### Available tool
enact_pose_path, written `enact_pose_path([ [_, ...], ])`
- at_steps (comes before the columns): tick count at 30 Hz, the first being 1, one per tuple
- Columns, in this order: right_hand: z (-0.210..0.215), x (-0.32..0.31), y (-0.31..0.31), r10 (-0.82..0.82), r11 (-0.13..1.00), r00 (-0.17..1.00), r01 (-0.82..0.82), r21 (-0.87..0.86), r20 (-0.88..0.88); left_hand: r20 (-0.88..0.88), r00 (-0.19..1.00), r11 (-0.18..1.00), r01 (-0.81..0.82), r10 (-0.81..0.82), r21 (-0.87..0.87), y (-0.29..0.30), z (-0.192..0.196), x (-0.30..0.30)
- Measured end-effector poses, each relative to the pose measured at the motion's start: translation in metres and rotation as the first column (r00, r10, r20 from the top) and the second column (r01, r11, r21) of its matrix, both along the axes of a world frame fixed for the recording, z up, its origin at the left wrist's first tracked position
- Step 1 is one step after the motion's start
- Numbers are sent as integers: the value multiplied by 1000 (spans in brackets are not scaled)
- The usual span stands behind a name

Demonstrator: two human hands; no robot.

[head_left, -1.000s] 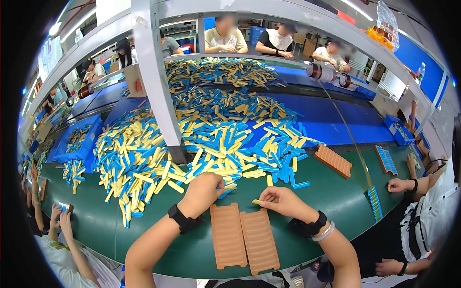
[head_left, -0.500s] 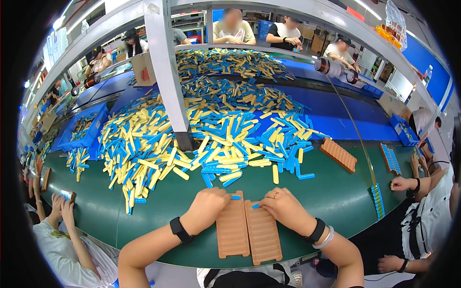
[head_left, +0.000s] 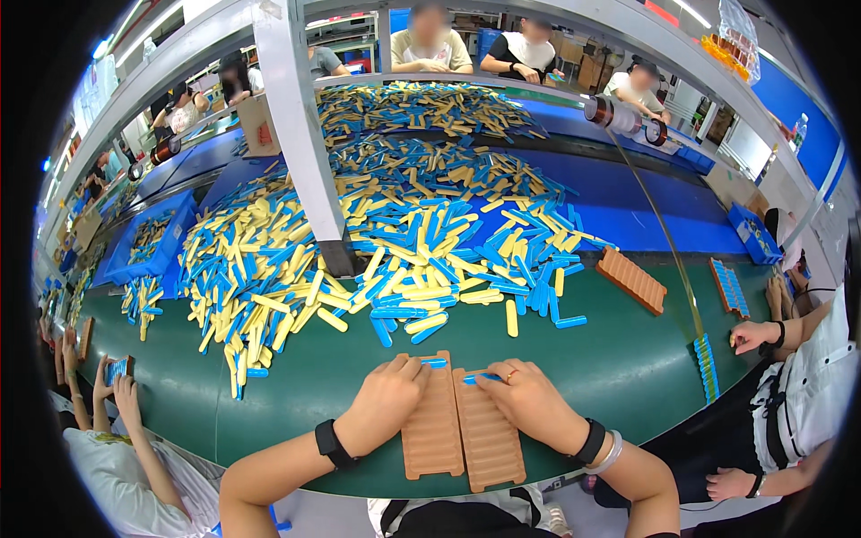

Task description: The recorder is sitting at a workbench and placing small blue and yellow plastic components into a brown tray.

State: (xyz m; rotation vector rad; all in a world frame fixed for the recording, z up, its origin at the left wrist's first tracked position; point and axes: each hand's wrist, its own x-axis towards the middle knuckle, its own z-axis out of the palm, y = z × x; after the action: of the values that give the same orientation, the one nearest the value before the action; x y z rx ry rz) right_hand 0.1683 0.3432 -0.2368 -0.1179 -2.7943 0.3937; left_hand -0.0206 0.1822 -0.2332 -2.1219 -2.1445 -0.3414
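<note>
Two brown ridged trays lie side by side on the green table edge in front of me. Over the far end of the left tray (head_left: 432, 430), my left hand (head_left: 387, 396) is closed, fingertips on a flat blue stick (head_left: 434, 363) lying in the top groove. At the top of the right tray (head_left: 490, 441), my right hand (head_left: 536, 400) pinches another blue stick (head_left: 470, 380), its fingers covering part of it. The lower grooves of both trays hold no sticks. Beyond my hands spreads a large heap of blue and yellow sticks (head_left: 269, 260).
A metal post (head_left: 296, 125) rises through the heap. Another brown tray (head_left: 631, 280) lies ahead to the right, near a strip of blue pieces (head_left: 706, 368). A blue bin (head_left: 152, 242) stands at left. Co-workers sit on both sides and across the belt.
Both blue sticks now show more of their length and lie along the top grooves, with my fingers still on them. The whole view has shifted slightly.
</note>
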Motion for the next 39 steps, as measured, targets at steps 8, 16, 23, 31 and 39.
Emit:
enact_pose_path([
  [8,-5,-1,-12,21,999,1000,-21,34,18,54,997,998,52,-53,17,-6,-1,5],
  [16,7,-3,-12,58,993,998,-59,-100,-17,249,968,998,36,-23,-49,-10,4,-4],
  [23,11,52,-40,37,990,974,-5,-141,222,219,967,972,165,-126,-169,-57,7,24],
  [31,2,65,-53,-39,999,987,43,-23,156,310,946,974,152,-94,-169,-59,9,32],
  [39,21,19,10,-73,996,974,60,69,213,412,907,995,-64,88,-72,-10,27,-10],
])
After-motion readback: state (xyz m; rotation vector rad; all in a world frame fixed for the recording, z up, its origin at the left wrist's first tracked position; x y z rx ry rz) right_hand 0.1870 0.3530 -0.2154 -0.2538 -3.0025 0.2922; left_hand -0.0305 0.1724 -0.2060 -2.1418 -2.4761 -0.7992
